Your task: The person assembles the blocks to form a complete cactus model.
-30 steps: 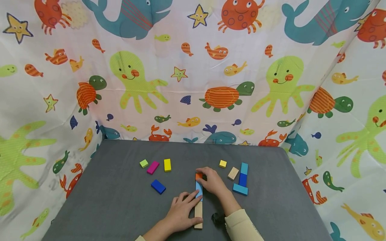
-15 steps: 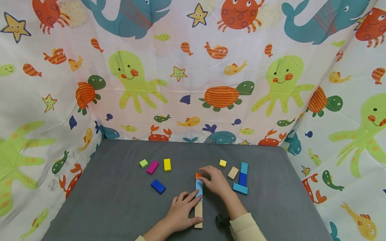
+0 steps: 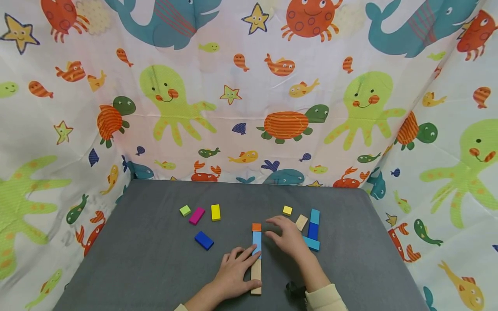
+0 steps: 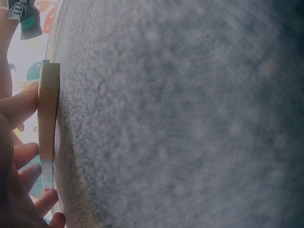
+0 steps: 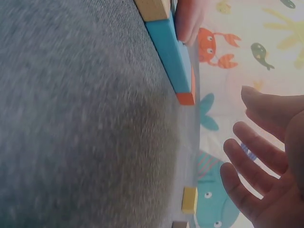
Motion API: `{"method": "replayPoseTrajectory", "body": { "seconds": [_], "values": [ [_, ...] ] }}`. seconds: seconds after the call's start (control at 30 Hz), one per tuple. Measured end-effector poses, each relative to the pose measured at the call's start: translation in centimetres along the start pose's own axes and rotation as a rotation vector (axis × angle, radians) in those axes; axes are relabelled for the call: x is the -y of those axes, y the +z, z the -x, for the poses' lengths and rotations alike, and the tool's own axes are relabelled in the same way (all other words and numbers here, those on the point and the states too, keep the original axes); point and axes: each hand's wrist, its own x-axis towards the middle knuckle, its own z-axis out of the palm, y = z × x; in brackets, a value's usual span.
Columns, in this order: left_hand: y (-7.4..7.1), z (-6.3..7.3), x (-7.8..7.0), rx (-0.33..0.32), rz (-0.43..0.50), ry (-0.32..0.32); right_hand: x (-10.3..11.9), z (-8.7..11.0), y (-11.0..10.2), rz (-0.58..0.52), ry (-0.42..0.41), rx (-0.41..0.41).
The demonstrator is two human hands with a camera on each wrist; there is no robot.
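A straight row of toy blocks runs away from me on the grey table: a plain wooden block [image 3: 256,270] nearest, then a light blue block [image 3: 256,238], then a small orange block [image 3: 256,226] at the far end. My left hand [image 3: 236,272] rests on the row with spread fingers. Its fingertips touch the light blue block, and its thumb touches the near wooden part. Just right of the orange block, my right hand [image 3: 289,237] is held in the air with relaxed fingers and nothing in them. The right wrist view shows a gap between that hand [image 5: 266,156] and the orange block [image 5: 186,98].
Left of the row lie a green block [image 3: 185,211], a magenta block [image 3: 197,216], a yellow block [image 3: 215,212] and a dark blue block [image 3: 204,240]. On the right are a small yellow block [image 3: 287,210], a wooden block [image 3: 301,222] and several blue ones [image 3: 313,231].
My right hand has let go of the orange block and moved to the right, away from the row. The left hand and the row have stayed in place.
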Motion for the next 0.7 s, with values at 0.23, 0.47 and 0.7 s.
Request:
{"method": "replayPoseTrajectory", "body": {
  "seconds": [0.23,0.47,0.7],
  "values": [
    [-0.2,0.0,-0.4,0.014,-0.005,-0.004,-0.8,1.2,-1.3,-0.007,0.037,-0.044],
    [-0.3,0.1,-0.4,0.011,-0.012,-0.014,-2.1,2.3,-2.4,0.017,0.074,-0.077],
    [-0.3,0.1,-0.4,0.023,-0.013,-0.033,-3.5,3.2,-3.0,0.013,0.096,-0.083]
  ]
}}
